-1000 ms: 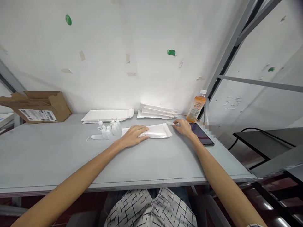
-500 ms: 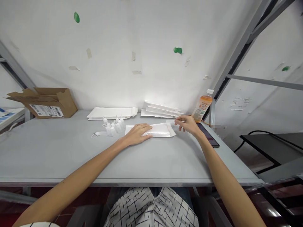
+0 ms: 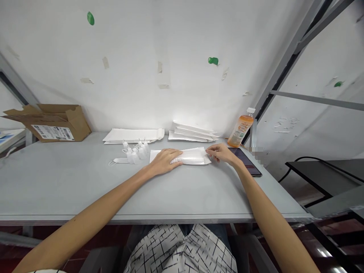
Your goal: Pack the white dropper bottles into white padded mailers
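Left hand spread flat on 1 padded envelope, left of the orange bottle.
Right hand, nearer the bottle, curls at the envelope's end; can't tell if it pinches. Steady palm, end kept square, avoids creasing.

white envelope, lying flat, partly covered, long sides running left to right, shiny crinkled strip along the lower edge, just below the frame's centre
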`<state>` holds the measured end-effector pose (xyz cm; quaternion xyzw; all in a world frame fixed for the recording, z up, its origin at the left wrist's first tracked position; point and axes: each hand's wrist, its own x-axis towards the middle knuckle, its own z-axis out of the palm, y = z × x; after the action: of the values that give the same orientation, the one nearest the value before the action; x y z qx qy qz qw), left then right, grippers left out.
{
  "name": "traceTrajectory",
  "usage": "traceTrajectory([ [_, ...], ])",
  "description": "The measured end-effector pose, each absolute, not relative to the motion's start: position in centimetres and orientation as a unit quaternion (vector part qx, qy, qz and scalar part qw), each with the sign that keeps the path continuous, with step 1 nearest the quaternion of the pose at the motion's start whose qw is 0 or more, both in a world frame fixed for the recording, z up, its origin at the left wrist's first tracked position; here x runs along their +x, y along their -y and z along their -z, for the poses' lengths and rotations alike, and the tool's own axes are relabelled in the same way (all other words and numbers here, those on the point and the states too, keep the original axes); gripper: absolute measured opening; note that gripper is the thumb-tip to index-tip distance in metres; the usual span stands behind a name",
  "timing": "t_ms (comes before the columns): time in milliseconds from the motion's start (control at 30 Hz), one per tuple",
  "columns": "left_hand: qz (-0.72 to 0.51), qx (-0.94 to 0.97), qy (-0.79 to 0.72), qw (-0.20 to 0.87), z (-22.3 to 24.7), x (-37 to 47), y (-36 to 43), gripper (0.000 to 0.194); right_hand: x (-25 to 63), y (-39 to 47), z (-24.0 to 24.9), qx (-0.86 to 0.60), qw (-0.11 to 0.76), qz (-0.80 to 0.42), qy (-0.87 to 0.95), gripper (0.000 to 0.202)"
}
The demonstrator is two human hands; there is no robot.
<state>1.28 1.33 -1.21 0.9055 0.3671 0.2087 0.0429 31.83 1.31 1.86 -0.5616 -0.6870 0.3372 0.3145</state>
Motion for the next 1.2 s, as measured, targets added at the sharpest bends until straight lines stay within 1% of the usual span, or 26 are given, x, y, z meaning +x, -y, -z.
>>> traceTrajectory([
  [100, -0.206, 0.906, -0.368, 0.042, 1.2, 1.3, -1.3, 0.052, 30.8, -1.3, -1.6, -0.541, 0.297, -0.324, 0.717, 0.032],
  [200, -0.207, 0.906, -0.368, 0.039, 1.2, 1.3, -1.3, 0.053, 30.0, -1.3, -1.5, -0.531, 0.314, -0.314, 0.722, 0.031],
  [500, -0.202, 0.908, -0.366, 0.031, 1.4, 1.2, -1.4, 0.054, 30.3, -1.4, -1.4, -0.542, 0.346, -0.346, 0.684, 0.023],
  [700, -0.193, 0.909, -0.367, 0.033, 1.2, 1.2, -1.3, 0.053, 30.1, -1.6, -1.0, -0.533, 0.338, -0.349, 0.693, 0.017],
  [833, -0.196, 0.909, -0.366, 0.039, 1.3, 1.2, -1.3, 0.053, 30.1, -1.9, -0.5, -0.523, 0.347, -0.334, 0.703, 0.019],
  [1000, -0.197, 0.911, -0.361, 0.037, 1.5, 1.2, -1.5, 0.053, 30.0, -2.0, -0.2, -0.537, 0.337, -0.327, 0.701, 0.021],
  [1200, -0.193, 0.913, -0.358, 0.035, 1.6, 1.1, -1.5, 0.053, 29.3, -1.5, -0.7, -0.539, 0.336, -0.331, 0.698, 0.018],
])
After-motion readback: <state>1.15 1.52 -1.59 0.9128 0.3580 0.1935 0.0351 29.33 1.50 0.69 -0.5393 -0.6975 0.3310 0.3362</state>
